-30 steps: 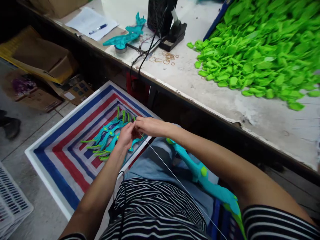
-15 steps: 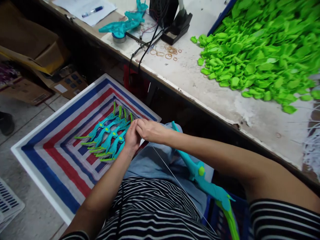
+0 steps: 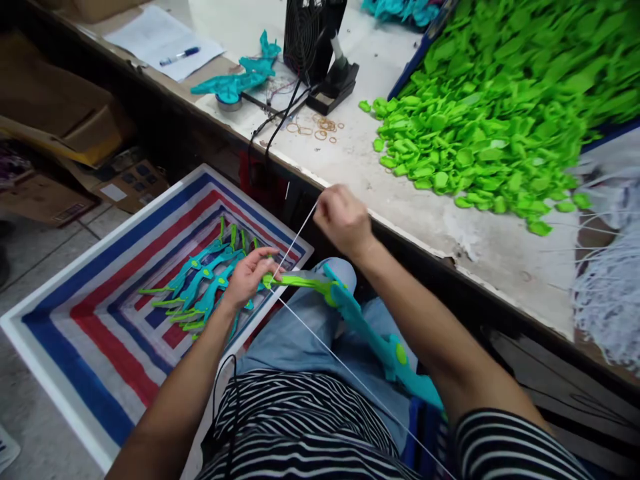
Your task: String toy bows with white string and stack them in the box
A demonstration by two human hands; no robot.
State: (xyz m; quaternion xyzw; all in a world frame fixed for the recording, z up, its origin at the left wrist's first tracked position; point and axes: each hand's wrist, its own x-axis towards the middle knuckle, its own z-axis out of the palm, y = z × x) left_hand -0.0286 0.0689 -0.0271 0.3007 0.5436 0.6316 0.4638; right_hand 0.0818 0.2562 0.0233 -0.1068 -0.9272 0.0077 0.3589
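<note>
Across my lap lies a long jointed turquoise plastic piece (image 3: pixel 369 328) with a green end section (image 3: pixel 303 280). My left hand (image 3: pixel 249 277) pinches the tip of that green section between thumb and fingers, above the tray's edge. A thin white string (image 3: pixel 299 233) runs taut from this tip up to my right hand (image 3: pixel 343 220). My right hand is closed on the string, raised near the bench edge. Another length of string slants from the tip down over my lap to the lower right. Whether it is knotted at the tip cannot be made out.
On my left, a white-rimmed tray (image 3: pixel 60 370) with a striped lining holds several turquoise-and-green pieces (image 3: pixel 205 272). The bench carries a heap of green parts (image 3: pixel 480 140), rubber bands (image 3: pixel 325 125), a black fan (image 3: pixel 307 40), paper (image 3: pixel 160 40) and a bundle of white strings (image 3: pixel 610 293).
My hands have separated: the right one has moved up and to the right, drawing the string taut. The piece's green end now shows at my left hand, and the view has shifted slightly.
</note>
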